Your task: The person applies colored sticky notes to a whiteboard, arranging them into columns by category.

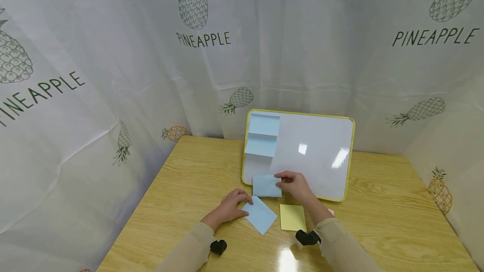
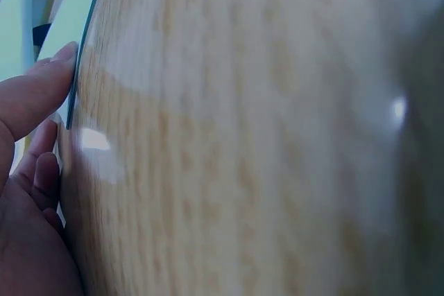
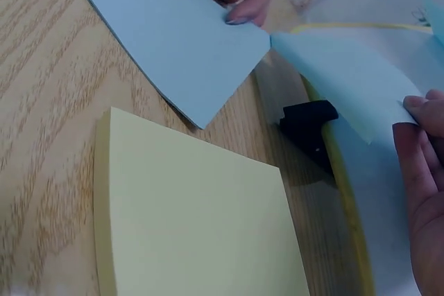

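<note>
My right hand (image 1: pixel 298 186) pinches one edge of a loose blue sticky note (image 1: pixel 265 185) between thumb and fingers, in front of the whiteboard's (image 1: pixel 311 150) lower left part. In the right wrist view this note (image 3: pixel 340 77) bends, and its far corner meets a corner of the blue sticky note pad (image 3: pixel 184 50). My left hand (image 1: pixel 231 205) grips that pad near the table, thumb at one edge and fingers at another. Two blue notes (image 1: pixel 264 125) are stuck one above the other at the board's upper left. The left wrist view shows mostly wood.
A yellow sticky note pad (image 1: pixel 293 217) lies on the table (image 1: pixel 181 179) beside my right forearm. Part of a pink item (image 1: pixel 331 212) shows behind that arm. A black foot or clip (image 3: pixel 309 126) sits at the board's lower edge. A pineapple-print curtain (image 1: pixel 302 45) surrounds the table.
</note>
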Action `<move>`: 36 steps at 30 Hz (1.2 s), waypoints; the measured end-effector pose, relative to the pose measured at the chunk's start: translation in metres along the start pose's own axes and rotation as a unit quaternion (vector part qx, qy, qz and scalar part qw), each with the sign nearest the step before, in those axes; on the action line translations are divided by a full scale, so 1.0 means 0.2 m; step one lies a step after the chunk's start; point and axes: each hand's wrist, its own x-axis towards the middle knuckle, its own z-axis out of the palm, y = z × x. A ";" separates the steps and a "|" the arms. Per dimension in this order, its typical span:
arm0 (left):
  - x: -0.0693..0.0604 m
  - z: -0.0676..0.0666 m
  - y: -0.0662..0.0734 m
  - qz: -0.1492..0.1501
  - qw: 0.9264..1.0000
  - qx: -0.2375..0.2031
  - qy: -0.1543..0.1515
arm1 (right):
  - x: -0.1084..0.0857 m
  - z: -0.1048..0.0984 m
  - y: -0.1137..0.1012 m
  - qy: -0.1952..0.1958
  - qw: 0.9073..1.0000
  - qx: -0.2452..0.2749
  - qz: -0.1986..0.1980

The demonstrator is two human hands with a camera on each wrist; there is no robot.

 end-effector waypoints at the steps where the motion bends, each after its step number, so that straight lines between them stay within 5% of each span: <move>1: 0.00 0.00 0.00 -0.001 1.000 0.001 0.000 | 0.00 -0.01 0.00 0.003 1.000 0.003 0.001; 13: -0.01 0.01 0.05 -0.016 1.000 0.011 0.019 | -0.05 -0.05 -0.01 0.042 0.998 0.033 0.031; 18: 0.00 0.00 0.06 -0.043 0.998 -0.039 0.025 | -0.07 -0.05 -0.01 0.041 0.997 0.057 0.024; 25: 0.04 -0.13 0.12 -0.071 0.975 -0.211 0.016 | -0.08 -0.02 -0.02 0.060 0.991 0.119 0.015; 36: 0.09 -0.28 0.25 -0.054 0.953 -0.299 0.015 | -0.08 0.01 -0.06 0.066 0.992 0.105 -0.005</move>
